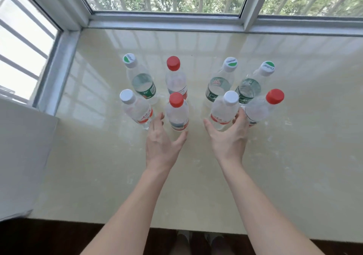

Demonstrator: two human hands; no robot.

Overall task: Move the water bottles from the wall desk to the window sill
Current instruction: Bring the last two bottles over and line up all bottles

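Sill: fingers open, L hand at red-cap btl, R hand at white-cap btl

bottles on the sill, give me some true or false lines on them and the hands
1. Eight bottles stand on the sill. True.
2. Every one of the caps is red. False: three are red, two plain white, three white with a green mark.
3. One bottle lies on its side. False: all stand upright.
4. The left hand and right hand are both at the front row. True.
5. The left hand lifts a bottle by its cap. False: it is low beside the front red-cap bottle, fingers spread, and no bottle is off the sill.
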